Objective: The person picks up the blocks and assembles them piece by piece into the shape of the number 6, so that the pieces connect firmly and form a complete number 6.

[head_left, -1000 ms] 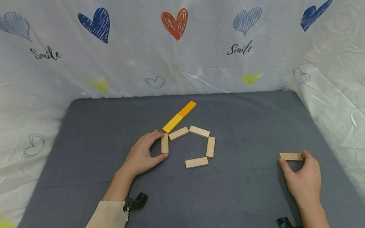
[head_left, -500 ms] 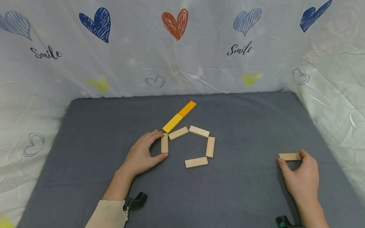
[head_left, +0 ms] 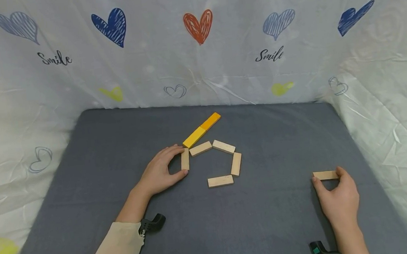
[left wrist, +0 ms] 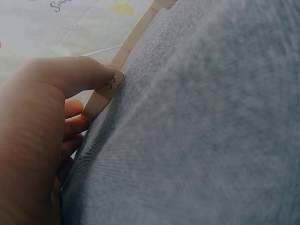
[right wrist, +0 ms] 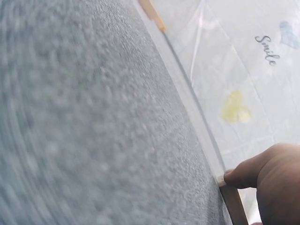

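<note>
At the left of a ring of plain wooden blocks, my left hand (head_left: 160, 171) pinches an upright-running wooden block (head_left: 185, 159) by its two ends, thumb at the near end. The left wrist view shows the thumb on that block (left wrist: 101, 101), which bears small dark marks. Far to the right, my right hand (head_left: 340, 199) holds another wooden block (head_left: 325, 175) lengthwise between thumb and fingers. In the right wrist view the thumb presses one end of this block (right wrist: 233, 204); the fingers are mostly hidden.
Several plain blocks, among them a front one (head_left: 220, 181) and a right one (head_left: 236, 164), form an arc with a gap at the lower left. Two yellow-orange blocks (head_left: 201, 130) lie end to end behind it. A grey cloth (head_left: 277, 225) covers the table; a printed curtain (head_left: 227, 68) stands behind.
Both hands keep their grips and stay nearly where they were. The whole head view shifts slightly; no block visibly moves against the others.
</note>
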Motion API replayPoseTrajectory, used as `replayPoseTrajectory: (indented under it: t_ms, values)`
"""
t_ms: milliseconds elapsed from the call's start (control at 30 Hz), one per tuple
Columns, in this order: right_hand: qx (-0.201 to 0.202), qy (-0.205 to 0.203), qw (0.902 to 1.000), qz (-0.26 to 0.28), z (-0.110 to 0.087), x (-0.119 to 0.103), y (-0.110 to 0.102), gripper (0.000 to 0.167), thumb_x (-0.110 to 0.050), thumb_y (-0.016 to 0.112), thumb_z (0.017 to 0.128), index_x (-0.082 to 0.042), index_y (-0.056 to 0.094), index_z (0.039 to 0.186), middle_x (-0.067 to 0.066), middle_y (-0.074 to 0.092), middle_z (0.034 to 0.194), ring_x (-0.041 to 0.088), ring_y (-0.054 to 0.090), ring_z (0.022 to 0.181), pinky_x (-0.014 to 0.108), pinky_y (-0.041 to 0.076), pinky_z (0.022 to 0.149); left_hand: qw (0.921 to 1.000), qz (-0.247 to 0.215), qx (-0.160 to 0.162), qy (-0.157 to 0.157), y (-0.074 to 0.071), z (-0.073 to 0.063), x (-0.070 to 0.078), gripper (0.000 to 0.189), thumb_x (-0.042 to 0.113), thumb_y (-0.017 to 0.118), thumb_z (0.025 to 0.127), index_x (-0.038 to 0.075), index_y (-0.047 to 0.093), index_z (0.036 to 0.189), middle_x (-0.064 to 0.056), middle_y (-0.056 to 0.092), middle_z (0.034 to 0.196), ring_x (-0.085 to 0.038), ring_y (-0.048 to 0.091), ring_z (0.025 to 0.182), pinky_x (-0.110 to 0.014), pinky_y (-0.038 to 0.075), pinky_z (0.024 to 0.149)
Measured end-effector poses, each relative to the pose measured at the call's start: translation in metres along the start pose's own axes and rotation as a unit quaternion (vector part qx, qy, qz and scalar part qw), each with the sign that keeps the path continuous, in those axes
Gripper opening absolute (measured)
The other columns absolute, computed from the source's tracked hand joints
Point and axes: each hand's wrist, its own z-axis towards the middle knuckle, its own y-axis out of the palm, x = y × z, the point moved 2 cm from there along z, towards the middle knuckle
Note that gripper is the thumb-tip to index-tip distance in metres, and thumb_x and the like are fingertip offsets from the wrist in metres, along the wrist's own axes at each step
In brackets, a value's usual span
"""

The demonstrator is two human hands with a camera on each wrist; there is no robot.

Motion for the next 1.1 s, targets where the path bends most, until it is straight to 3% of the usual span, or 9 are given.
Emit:
replayPoseTrajectory:
  t_ms: [367, 633, 1100]
  values:
    - [-0.01, -0.002, 0.9999, -0.006, 0.002, 0.001, 0.001, 0.08, -0.021, 0.078, 0.101, 0.012, 0.038, 0.162, 0.041, 0.05, 0.152, 0.059, 0.047, 0.14, 0.074, 0.04, 0.113, 1.0, 0.001, -0.003, -0.009, -0.002, -0.003, 0.0, 0.072, 0.046, 0.083, 0.096, 0.021, 0.058, 0.159, -0.008, 0.044, 0.172, -0.041, 0.036, 0.159, -0.071, 0.033, 0.126]
    - [-0.032, -0.013, 0.9994, 0.003, 0.001, -0.004, -0.002, 0.081, -0.019, 0.08, 0.1, 0.008, 0.038, 0.165, 0.038, 0.049, 0.155, 0.059, 0.049, 0.14, 0.072, 0.042, 0.112, 1.0, 0.003, 0.0, 0.001, 0.001, 0.001, -0.002, 0.072, 0.046, 0.083, 0.097, 0.021, 0.058, 0.159, -0.007, 0.046, 0.17, -0.04, 0.036, 0.16, -0.067, 0.032, 0.127]
    - [-0.065, -0.124, 0.9901, 0.007, -0.001, -0.026, 0.0, 0.082, -0.018, 0.085, 0.096, 0.006, 0.043, 0.162, 0.035, 0.053, 0.153, 0.057, 0.053, 0.135, 0.071, 0.046, 0.104, 1.0, 0.001, 0.002, 0.002, 0.001, 0.0, -0.001, 0.072, 0.045, 0.083, 0.096, 0.02, 0.058, 0.159, -0.008, 0.046, 0.17, -0.041, 0.036, 0.159, -0.069, 0.032, 0.127]
